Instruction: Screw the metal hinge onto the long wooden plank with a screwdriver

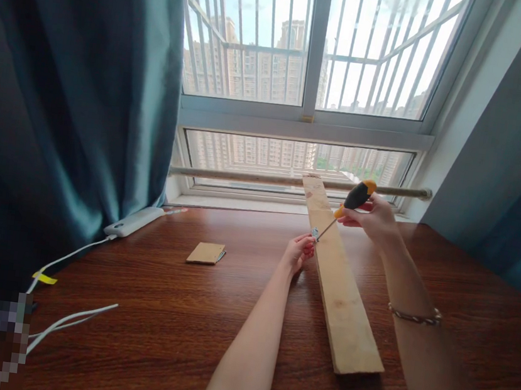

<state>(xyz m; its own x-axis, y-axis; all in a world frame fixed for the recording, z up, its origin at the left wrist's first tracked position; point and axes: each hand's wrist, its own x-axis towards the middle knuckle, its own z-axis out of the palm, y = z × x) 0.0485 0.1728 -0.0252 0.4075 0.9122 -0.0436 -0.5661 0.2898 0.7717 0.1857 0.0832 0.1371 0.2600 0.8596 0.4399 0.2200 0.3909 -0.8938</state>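
Note:
A long pale wooden plank (341,287) lies on the dark wooden table (169,323), running from near me toward the window. My right hand (376,219) is closed round the black and yellow handle of a screwdriver (352,200), whose tip points down at the plank's left edge. My left hand (300,250) rests beside that edge, fingers pinched on a small metal piece (315,233) right at the screwdriver's tip. I cannot make out what the piece is.
A small brown card-like packet (206,253) lies left of the plank. A white power strip (134,221) with white cables (69,320) sits at the table's left, by a dark teal curtain (63,101). A horizontal rail (253,176) runs along the barred window behind.

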